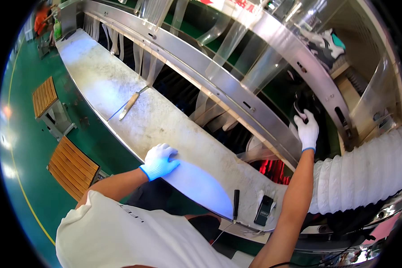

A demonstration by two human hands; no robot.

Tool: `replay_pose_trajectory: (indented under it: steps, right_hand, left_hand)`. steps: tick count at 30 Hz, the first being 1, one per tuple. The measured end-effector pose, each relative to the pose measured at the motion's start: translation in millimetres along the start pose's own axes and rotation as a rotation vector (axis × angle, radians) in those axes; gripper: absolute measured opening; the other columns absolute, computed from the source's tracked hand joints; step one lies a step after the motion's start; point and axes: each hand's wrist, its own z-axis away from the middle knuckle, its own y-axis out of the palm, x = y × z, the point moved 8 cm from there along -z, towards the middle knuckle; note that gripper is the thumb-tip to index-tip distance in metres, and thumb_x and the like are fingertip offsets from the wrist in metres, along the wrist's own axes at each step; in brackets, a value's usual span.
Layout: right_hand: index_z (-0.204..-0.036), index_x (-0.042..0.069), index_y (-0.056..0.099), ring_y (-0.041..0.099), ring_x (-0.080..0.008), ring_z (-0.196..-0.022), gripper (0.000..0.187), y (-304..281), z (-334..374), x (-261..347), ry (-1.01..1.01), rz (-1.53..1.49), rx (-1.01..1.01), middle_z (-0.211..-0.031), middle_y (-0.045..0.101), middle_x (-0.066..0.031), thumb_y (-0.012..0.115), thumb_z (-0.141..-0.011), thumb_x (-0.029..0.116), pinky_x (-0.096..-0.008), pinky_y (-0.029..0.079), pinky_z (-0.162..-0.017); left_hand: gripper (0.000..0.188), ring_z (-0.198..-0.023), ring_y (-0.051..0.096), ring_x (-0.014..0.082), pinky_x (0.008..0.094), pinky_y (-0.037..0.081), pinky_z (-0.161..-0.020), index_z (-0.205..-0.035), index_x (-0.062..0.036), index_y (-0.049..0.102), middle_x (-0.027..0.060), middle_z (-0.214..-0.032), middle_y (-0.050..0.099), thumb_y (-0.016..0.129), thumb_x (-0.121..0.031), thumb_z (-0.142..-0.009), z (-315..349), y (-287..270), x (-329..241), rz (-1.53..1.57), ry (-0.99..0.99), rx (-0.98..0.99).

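My left hand (160, 161), in a white knitted glove tinted by blue light, lies palm down on the long pale worktable (169, 118). Its thumb is spread from the fingers, and nothing is in it. Reaching forward at the right, my right hand (308, 131), gloved the same way, is at the opening behind the metal rail. Its fingertips close on a dark shoe (298, 103) with a pale edge; much of the shoe blends into the shadow there.
A wooden-handled tool (129, 106) lies farther left on the worktable. Near its right end are a black handled tool (236, 204) and a dark phone-like device (264, 210). Clear plastic strips (230, 42) hang over the metal rail (201, 62). A white ribbed duct (362, 176) stands right; slatted stools (73, 166) stand left.
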Motion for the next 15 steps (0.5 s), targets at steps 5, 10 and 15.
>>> replay_pose_trajectory:
  steps: [5,10,15]
  right_hand:
    - [-0.092,0.011,0.077,0.071,-0.0362,-0.101,0.02,14,-12,37,-0.03,0.195,-0.073,-0.097,0.074,-0.0121,0.086,-0.088,0.028,-0.05,0.057,-0.092]
    - [-0.132,0.011,0.079,0.069,-0.0431,-0.128,0.059,22,-15,19,0.149,0.261,0.033,-0.136,0.076,-0.0201,0.088,-0.087,0.047,-0.0519,0.056,-0.11]
    - [-0.133,0.01,0.079,0.07,-0.0427,-0.127,0.063,25,-16,21,0.142,0.205,0.046,-0.134,0.076,-0.0216,0.087,-0.087,0.051,-0.0518,0.055,-0.111]
  left_hand:
    - [0.055,-0.12,0.073,0.0387,0.0503,0.061,-0.104,-0.134,-0.0121,0.075,0.017,-0.132,0.072,0.086,-0.037,-0.086,-54,47,-47,0.185,0.132,0.188]
    - [0.086,-0.141,0.063,0.0448,0.0505,0.053,-0.12,-0.156,-0.0024,0.057,0.0265,-0.151,0.065,0.09,-0.03,-0.081,-166,109,-84,0.311,0.022,0.042]
    - [0.07,-0.122,0.074,0.0442,0.0471,0.059,-0.109,-0.137,-0.0059,0.075,0.0259,-0.128,0.079,0.093,-0.041,-0.08,-276,206,-62,0.28,-0.116,0.164]
